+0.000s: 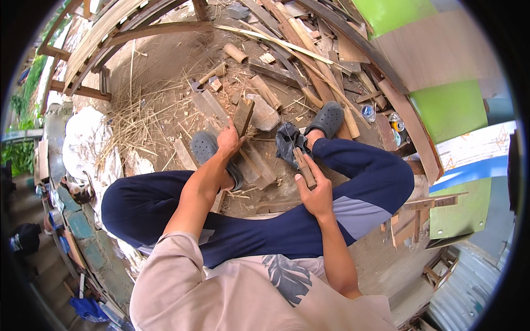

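Note:
My left hand (229, 139) is closed around a short, dark-edged piece of bamboo or wood (243, 115), held upright over a flat board (258, 165) between my feet. Closed in my right hand (317, 196) is a tool with a brown wooden handle (304, 167). It points up toward a crumpled black plastic bag (287, 144), and its far end cannot be made out against the bag. The two hands are apart, the right one resting near my thigh.
Near my feet lie a stone block (263, 113), cut bamboo tubes (236, 53) and thin bamboo strips (135, 118). Planks (306, 49) are piled at far right beside green panels (450, 113). A wooden bench (160, 30) stands far left, above a white sack (91, 146).

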The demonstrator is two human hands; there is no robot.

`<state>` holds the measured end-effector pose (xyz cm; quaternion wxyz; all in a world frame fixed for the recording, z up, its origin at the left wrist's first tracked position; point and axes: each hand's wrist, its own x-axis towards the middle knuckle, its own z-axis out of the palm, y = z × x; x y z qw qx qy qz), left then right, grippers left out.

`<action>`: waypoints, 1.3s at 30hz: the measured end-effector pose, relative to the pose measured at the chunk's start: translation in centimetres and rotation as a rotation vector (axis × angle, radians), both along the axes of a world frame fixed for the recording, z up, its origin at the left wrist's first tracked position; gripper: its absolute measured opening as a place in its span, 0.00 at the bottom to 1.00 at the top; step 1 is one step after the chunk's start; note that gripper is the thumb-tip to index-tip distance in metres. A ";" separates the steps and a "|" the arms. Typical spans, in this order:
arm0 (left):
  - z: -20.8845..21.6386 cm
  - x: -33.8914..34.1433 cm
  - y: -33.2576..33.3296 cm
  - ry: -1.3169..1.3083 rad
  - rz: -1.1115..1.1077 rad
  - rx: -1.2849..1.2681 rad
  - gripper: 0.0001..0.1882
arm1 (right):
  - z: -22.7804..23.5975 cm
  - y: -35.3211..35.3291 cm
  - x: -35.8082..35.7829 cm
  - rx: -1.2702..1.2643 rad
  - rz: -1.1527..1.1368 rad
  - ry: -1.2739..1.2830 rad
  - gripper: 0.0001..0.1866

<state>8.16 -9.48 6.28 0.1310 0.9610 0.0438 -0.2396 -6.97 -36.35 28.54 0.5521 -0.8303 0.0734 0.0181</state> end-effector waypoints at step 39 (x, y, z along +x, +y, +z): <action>-3.4 6.6 -1.6 -0.040 0.637 -0.467 0.44 | 3.8 8.8 6.6 -0.183 0.356 0.132 0.31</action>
